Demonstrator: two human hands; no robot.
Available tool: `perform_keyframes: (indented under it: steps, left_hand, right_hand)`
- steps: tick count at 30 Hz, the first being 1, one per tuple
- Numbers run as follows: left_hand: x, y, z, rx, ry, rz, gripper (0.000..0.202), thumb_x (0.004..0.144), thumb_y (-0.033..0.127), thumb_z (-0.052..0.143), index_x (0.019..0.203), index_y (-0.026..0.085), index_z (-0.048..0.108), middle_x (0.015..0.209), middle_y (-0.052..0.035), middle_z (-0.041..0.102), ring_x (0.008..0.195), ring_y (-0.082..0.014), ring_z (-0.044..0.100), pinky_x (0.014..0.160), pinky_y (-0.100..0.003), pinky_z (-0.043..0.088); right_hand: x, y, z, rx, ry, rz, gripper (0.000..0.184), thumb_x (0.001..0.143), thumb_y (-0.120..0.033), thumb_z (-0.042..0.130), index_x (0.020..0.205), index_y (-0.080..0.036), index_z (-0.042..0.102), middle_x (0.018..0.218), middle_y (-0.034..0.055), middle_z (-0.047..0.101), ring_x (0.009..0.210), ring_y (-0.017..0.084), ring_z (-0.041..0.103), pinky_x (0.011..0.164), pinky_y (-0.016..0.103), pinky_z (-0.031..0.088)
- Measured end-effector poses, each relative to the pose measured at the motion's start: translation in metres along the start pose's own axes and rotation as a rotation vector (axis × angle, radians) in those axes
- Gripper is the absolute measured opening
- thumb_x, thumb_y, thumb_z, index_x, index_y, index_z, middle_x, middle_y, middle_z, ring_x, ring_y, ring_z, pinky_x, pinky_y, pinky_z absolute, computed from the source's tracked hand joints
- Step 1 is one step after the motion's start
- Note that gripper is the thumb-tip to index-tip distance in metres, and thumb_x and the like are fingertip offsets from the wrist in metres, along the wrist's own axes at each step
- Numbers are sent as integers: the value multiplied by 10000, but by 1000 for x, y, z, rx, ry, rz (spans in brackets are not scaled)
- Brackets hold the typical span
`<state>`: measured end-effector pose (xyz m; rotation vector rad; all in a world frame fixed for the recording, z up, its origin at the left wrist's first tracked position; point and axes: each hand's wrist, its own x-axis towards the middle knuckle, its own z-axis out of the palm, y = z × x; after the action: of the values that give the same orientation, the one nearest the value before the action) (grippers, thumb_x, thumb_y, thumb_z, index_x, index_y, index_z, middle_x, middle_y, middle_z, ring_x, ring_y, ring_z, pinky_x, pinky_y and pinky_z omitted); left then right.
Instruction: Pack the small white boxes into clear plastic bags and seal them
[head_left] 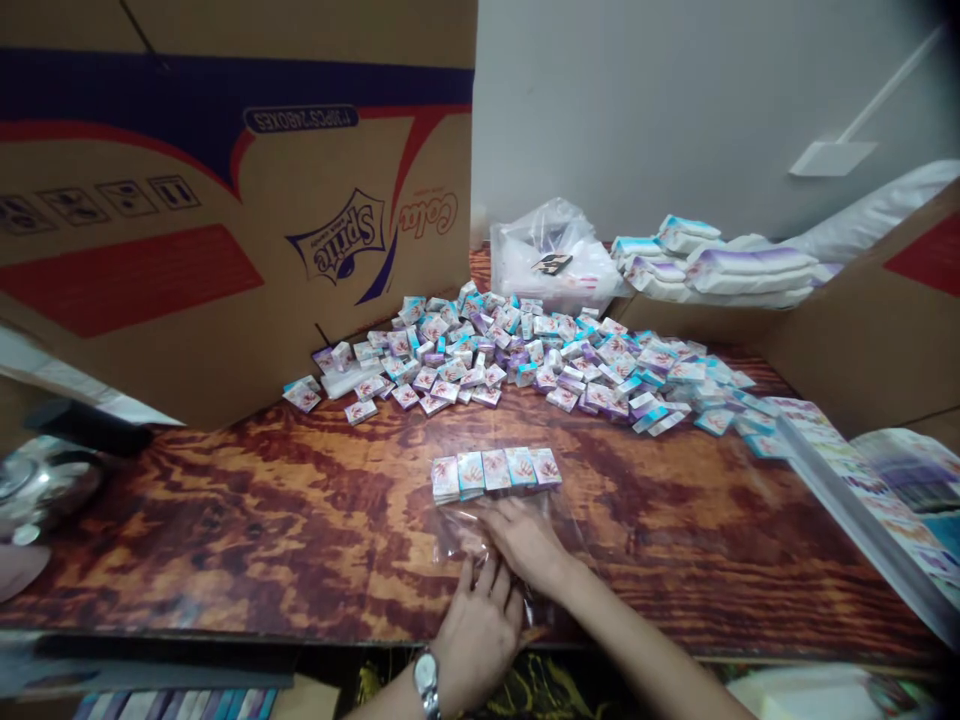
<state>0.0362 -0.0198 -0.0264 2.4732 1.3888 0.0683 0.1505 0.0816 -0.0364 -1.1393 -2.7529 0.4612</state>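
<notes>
Row of five small boxes (496, 472) runs sideways on plastic bag (457, 535); left hand (476, 635) rests flat, fingers apart, right hand (529, 545) flat, fingers together.

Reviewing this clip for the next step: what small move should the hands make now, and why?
Probably ease the row of five small boxes into the clear plastic bag. The row lies lined up at the bag's far end, while the left hand and right hand both rest on the plastic just nearer the camera, well placed to work it around the boxes.
</notes>
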Motion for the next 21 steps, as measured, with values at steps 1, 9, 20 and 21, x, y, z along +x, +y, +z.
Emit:
perform_keyframes:
  steps: [1,9,20,21]
  left_hand:
    - [1,0,-1,-24,1,0,467,921,465,359,1226,158,534,1270,-154,548,1216,-312,444,1010,-542,301]
    - [0,-3,-6,-116,-88,-14,516,906,456,397,1302,130,449,1298,-170,515,1209,-327,432,971,-559,362]
    - [10,-9,1,-195,-59,-1,399,882,416,479,1154,151,602,1186,-152,614,1129,-308,527,934,-478,433]
    - [9,-12,-1,-241,-9,21,302,873,366,508,1067,183,649,1101,-109,664,1060,-264,576,904,-402,464]
  right_hand:
    - [3,-3,2,13,-7,-57,284,890,-156,475,1147,-212,580,997,59,634,945,188,542,840,290,428]
    - [32,-15,7,106,-26,-49,311,818,-125,528,1112,-203,594,979,46,626,915,174,528,807,269,425]
    - [9,-27,-24,289,-96,-161,419,873,-112,395,1243,-238,546,1215,77,595,1118,185,522,957,331,418]
    - [-3,-27,-40,339,-141,-178,413,882,-124,387,1233,-261,557,1208,71,601,1112,178,537,947,317,427]
